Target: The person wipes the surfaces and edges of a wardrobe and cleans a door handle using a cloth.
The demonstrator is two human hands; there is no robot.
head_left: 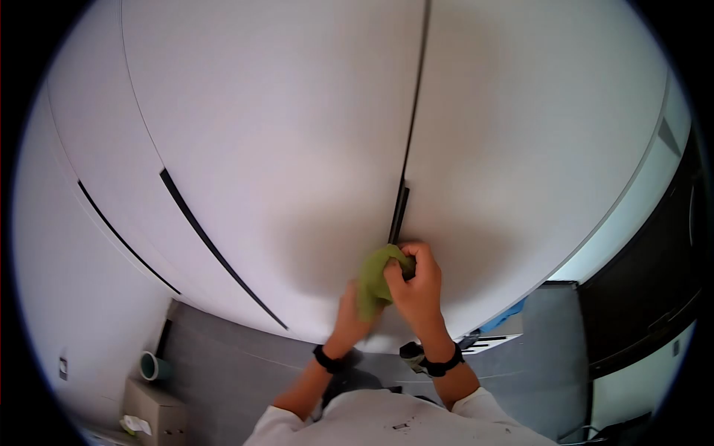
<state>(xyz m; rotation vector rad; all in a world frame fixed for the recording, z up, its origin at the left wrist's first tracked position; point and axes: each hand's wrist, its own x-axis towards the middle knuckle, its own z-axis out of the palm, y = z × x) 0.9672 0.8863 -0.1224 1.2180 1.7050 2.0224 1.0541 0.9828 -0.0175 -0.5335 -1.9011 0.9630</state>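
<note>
A green cloth (377,276) is bunched at the lower end of a dark handle (399,215), which runs along the seam between two white cabinet doors (297,111). My right hand (419,290) pinches the cloth with thumb and fingers against the handle. Just left of it and lower, my left hand (351,316) is at the cloth's left edge, blurred by motion, its fingers partly hidden behind the cloth. Each wrist wears a black band.
More dark handles (216,241) line the doors on the left. On the grey floor (230,349) stand a small bin (154,366) and a beige box (156,411). At the right are a dark door (632,290) and a blue item (503,315) on a white object.
</note>
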